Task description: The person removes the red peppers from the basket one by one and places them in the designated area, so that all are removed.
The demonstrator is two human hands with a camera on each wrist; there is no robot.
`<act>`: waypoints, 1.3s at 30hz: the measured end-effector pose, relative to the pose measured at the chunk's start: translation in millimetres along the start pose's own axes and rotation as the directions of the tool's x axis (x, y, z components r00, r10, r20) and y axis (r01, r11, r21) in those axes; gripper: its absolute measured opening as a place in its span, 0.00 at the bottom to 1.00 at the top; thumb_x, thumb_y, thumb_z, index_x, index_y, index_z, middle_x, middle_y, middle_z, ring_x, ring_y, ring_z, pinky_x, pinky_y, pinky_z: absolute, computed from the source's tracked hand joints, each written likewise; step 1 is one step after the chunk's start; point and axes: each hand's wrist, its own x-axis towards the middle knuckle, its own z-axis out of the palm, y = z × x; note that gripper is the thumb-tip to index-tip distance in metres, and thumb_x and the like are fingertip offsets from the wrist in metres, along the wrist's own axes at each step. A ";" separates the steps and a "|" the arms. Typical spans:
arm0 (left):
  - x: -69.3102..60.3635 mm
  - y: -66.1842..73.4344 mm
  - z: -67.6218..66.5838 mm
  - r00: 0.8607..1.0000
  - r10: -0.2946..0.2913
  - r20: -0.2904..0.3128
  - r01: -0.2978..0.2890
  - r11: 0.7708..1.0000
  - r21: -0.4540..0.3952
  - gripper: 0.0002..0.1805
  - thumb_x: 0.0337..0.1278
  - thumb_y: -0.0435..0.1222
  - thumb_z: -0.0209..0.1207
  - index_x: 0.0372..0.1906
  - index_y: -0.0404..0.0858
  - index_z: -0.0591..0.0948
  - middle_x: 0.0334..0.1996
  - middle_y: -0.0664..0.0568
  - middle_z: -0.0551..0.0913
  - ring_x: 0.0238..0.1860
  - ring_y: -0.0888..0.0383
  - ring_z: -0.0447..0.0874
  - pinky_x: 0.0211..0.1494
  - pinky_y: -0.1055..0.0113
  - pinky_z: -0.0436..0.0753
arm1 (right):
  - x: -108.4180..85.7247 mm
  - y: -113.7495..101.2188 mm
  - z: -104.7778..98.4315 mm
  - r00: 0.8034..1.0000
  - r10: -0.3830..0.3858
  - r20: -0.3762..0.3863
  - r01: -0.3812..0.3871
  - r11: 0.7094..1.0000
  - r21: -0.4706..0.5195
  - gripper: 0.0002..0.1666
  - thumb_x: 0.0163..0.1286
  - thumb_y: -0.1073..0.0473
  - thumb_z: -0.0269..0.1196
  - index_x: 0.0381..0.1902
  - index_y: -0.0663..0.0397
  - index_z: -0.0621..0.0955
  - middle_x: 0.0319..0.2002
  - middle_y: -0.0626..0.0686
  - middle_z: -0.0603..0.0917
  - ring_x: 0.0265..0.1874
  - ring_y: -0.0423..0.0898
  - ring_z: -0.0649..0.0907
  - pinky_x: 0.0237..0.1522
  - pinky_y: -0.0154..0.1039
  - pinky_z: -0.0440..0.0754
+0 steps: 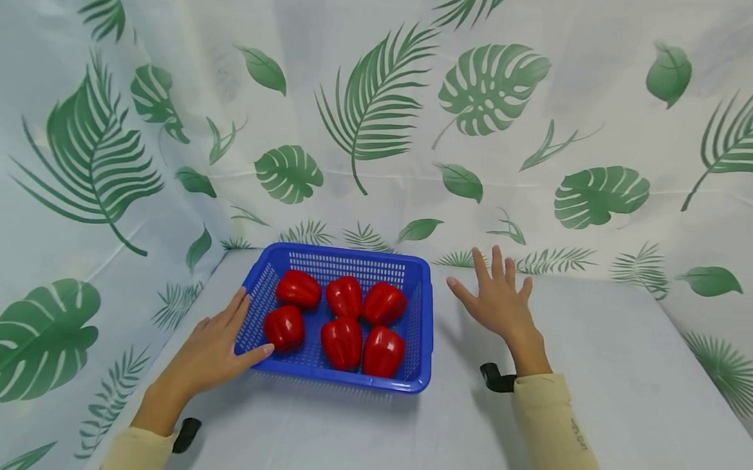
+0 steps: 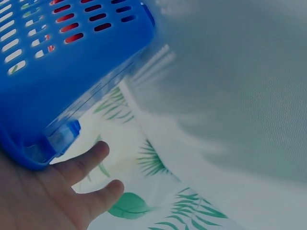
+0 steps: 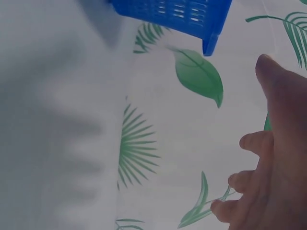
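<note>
A blue plastic basket point(image 1: 428, 320) with slotted sides holds several red bell peppers point(image 1: 341, 343). At its left end the left hand point(image 1: 207, 353) lies against the rim, fingers fairly straight, thumb over the near-left corner. In the left wrist view that hand point(image 2: 53, 196) is at the corner of the basket point(image 2: 72, 72), two fingers extended past it. To the right of the basket, the right hand point(image 1: 499, 301) is spread and touches nothing visible. The right wrist view has the right hand point(image 3: 273, 158) apart from the basket point(image 3: 172, 14).
A white-covered table point(image 1: 595, 381) lies under the basket and hands. Behind and to the left hangs a white cloth point(image 1: 377, 214) with green leaf prints. Black straps point(image 1: 496, 379) show at both wrists.
</note>
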 end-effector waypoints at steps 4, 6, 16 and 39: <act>-2.0 -2.3 0.9 1.000 -0.002 -0.013 0.002 1.000 0.005 0.64 0.66 0.69 0.59 0.85 0.26 0.49 0.85 0.32 0.46 0.79 0.26 0.57 0.75 0.25 0.61 | 2.2 -1.9 -3.3 0.999 -0.028 0.043 0.024 0.994 0.105 0.58 0.80 0.28 0.52 0.88 0.59 0.47 0.85 0.71 0.37 0.82 0.75 0.41 0.72 0.82 0.34; -2.9 -3.4 1.4 1.000 0.003 -0.023 -0.003 1.000 0.005 0.64 0.66 0.68 0.59 0.85 0.25 0.48 0.85 0.31 0.46 0.80 0.26 0.56 0.73 0.27 0.64 | 2.2 -3.4 -4.9 0.998 -0.038 0.056 0.029 0.989 0.147 0.58 0.80 0.29 0.52 0.88 0.59 0.46 0.85 0.71 0.37 0.82 0.75 0.42 0.73 0.81 0.35; -7.2 -3.9 3.9 0.999 0.009 -0.043 -0.009 1.000 0.009 0.63 0.67 0.68 0.58 0.84 0.24 0.49 0.85 0.31 0.47 0.80 0.27 0.57 0.72 0.28 0.68 | 1.3 -19.9 -18.0 0.991 -0.089 0.100 0.046 0.928 0.370 0.58 0.80 0.30 0.56 0.89 0.52 0.43 0.87 0.65 0.38 0.83 0.71 0.47 0.74 0.78 0.52; -3.3 -1.1 5.1 0.999 0.009 -0.031 -0.009 1.000 -0.011 0.62 0.68 0.67 0.58 0.85 0.26 0.48 0.86 0.32 0.45 0.80 0.27 0.56 0.70 0.27 0.70 | 6.1 -61.4 -18.0 0.973 -0.169 0.157 0.047 0.810 0.584 0.53 0.81 0.36 0.57 0.89 0.49 0.47 0.86 0.63 0.51 0.83 0.69 0.54 0.71 0.75 0.64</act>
